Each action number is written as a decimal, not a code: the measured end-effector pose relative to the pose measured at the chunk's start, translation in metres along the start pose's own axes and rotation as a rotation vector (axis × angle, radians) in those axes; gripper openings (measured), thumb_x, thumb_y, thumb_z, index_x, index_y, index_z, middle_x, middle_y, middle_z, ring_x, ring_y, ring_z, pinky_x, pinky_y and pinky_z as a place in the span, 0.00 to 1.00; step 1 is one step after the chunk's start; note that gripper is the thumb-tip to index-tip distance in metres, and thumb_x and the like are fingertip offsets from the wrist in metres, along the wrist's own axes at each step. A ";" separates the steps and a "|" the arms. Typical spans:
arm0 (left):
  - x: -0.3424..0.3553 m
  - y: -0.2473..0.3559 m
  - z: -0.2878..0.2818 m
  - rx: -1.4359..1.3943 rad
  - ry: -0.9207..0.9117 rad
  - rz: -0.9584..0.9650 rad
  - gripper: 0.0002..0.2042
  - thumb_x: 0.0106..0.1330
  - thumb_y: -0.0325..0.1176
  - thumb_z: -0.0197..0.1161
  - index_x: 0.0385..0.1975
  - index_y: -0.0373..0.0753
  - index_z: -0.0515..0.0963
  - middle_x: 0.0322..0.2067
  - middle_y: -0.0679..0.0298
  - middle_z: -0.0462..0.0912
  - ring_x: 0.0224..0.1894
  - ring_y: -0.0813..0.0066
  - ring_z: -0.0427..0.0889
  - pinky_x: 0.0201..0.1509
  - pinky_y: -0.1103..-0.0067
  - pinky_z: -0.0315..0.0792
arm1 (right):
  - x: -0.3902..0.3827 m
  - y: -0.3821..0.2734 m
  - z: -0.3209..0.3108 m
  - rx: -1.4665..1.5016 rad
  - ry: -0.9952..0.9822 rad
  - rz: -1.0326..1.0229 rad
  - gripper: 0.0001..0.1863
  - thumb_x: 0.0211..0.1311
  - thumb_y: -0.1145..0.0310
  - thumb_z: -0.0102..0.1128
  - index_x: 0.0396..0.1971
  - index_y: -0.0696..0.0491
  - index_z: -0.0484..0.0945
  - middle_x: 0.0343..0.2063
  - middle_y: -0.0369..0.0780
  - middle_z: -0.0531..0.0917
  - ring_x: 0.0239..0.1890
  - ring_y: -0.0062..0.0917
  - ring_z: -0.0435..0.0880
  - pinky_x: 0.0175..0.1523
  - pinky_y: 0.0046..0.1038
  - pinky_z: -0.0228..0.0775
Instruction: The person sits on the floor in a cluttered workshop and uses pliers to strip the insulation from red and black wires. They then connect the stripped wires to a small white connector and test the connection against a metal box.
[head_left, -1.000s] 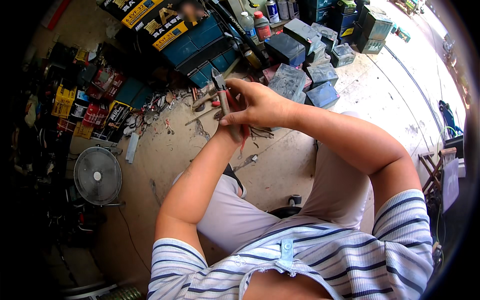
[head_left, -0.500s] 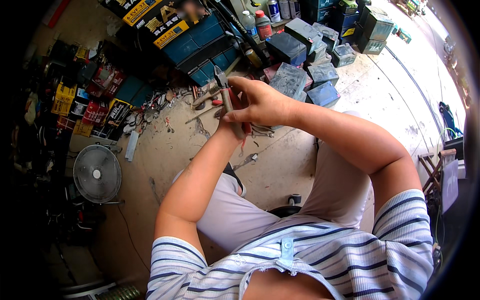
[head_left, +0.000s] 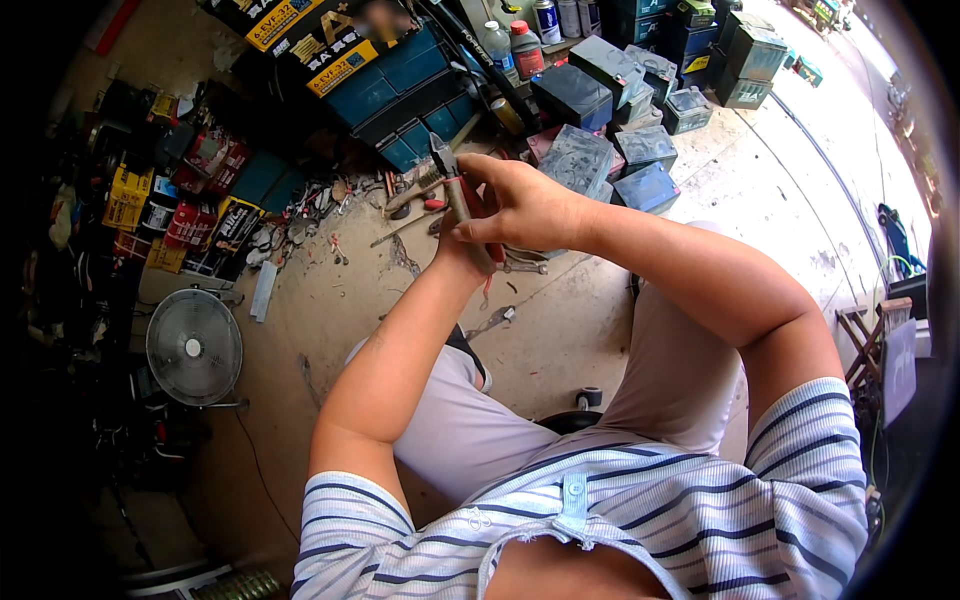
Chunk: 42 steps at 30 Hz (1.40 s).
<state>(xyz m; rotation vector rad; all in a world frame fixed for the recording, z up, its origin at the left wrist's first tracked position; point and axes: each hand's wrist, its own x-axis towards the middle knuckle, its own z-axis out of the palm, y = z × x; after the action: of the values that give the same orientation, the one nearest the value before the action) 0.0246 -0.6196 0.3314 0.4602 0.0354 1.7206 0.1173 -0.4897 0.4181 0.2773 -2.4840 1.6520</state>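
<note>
A pair of pliers [head_left: 456,197] with a dark metal head and worn reddish handles points away from me, tilted slightly left. My right hand [head_left: 530,203] is closed around the handles from the right, its thumb lying across them. Beneath the pliers and the right hand is my left hand [head_left: 461,256], of which only the wrist and the back edge show. The left fingers are hidden, so what they hold cannot be made out. Close behind the hands, a wooden-handled tool [head_left: 408,200] and small scraps lie on the floor.
Dusty batteries [head_left: 575,160] stand in a group at the far right of my hands. Stacked battery cartons [head_left: 350,65] rise at the far left. A round fan [head_left: 195,347] stands at the left. Wrenches [head_left: 525,264] lie on the floor between my knees and the batteries.
The pliers and my right thumb have shifted very slightly to the right. More of the wrench beside the hands shows now. The arms have hardly moved.
</note>
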 end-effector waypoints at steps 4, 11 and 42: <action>0.004 -0.003 0.000 0.093 0.176 0.053 0.21 0.73 0.46 0.35 0.60 0.44 0.61 0.58 0.62 0.66 0.62 0.71 0.65 0.63 0.76 0.62 | 0.000 0.007 -0.001 0.032 0.023 0.018 0.38 0.47 0.61 0.69 0.57 0.62 0.63 0.40 0.51 0.79 0.44 0.36 0.79 0.50 0.31 0.70; 0.012 -0.013 0.033 0.678 0.907 0.134 0.16 0.71 0.46 0.38 0.44 0.45 0.69 0.35 0.69 0.74 0.31 0.77 0.75 0.28 0.82 0.69 | 0.003 0.013 -0.001 0.011 0.033 0.049 0.36 0.46 0.56 0.68 0.51 0.62 0.68 0.39 0.53 0.80 0.45 0.42 0.80 0.49 0.33 0.70; 0.026 -0.017 0.047 0.879 1.214 0.322 0.13 0.72 0.46 0.47 0.31 0.44 0.69 0.17 0.71 0.64 0.16 0.80 0.63 0.20 0.80 0.58 | 0.018 0.032 -0.021 0.405 0.299 0.196 0.15 0.66 0.63 0.54 0.45 0.59 0.74 0.33 0.34 0.80 0.35 0.14 0.77 0.42 0.19 0.71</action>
<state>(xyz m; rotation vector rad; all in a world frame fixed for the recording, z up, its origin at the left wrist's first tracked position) 0.0525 -0.6025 0.3771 -0.0416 1.6994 2.0001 0.0931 -0.4594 0.4016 -0.1680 -2.0012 2.0924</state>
